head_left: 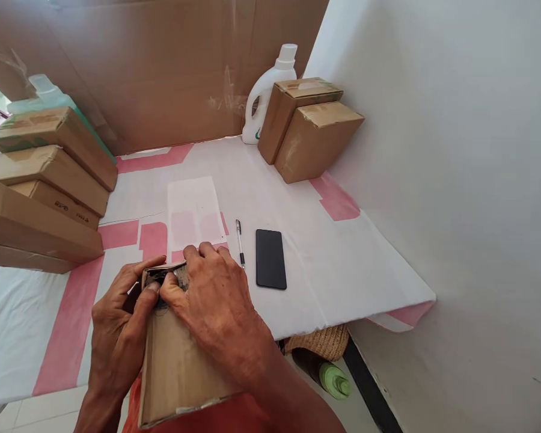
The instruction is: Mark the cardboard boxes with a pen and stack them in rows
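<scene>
A brown cardboard box rests tilted at the table's near edge, against my lap. My left hand grips its left side, thumb pressed on the dark torn tape at the box's top end. My right hand lies over the top of the box, fingers curled and pinching at that same tape end. What is inside the box is hidden.
A pen and a black phone lie just right of my hands. Stacked cardboard boxes stand at left, two more boxes and a white jug at the back right. A green bottle lies below the table.
</scene>
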`<act>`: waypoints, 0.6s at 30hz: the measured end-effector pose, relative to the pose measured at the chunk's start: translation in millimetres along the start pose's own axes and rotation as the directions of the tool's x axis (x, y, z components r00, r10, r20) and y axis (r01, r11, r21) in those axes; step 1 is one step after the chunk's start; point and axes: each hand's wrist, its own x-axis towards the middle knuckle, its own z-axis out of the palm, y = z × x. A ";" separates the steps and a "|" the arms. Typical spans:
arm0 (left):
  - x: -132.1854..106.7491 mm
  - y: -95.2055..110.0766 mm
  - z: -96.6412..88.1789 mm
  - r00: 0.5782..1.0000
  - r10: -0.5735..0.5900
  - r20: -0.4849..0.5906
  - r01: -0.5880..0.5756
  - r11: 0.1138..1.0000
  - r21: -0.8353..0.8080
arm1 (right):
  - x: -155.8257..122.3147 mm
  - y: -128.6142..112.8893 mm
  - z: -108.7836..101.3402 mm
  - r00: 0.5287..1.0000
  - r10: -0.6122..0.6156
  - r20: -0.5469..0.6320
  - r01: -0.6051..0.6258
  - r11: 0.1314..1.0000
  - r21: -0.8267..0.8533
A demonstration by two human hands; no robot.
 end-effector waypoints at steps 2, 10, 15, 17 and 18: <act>0.9 1.6 2.2 1.000 0.009 0.000 -0.009 1.000 -0.005 | 1.4 -0.3 1.3 1.000 0.023 0.006 -0.023 1.000 0.016; -3.4 0.1 5.3 0.999 0.005 0.041 -0.001 0.995 -0.097 | 13.1 78.6 -0.1 0.949 0.198 -0.246 -0.065 0.884 0.462; -1.3 -6.5 3.9 0.974 0.113 0.195 -0.075 0.979 -0.190 | 36.2 121.6 27.4 0.860 0.509 0.029 -0.508 0.861 -0.032; -0.8 -8.0 2.6 0.960 0.172 0.222 -0.132 0.974 -0.183 | 40.9 122.4 41.1 0.850 0.523 0.061 -0.520 0.852 -0.067; -1.1 -8.8 2.1 0.954 0.187 0.236 -0.144 0.971 -0.189 | 41.9 121.9 46.2 0.855 0.515 0.061 -0.512 0.857 -0.054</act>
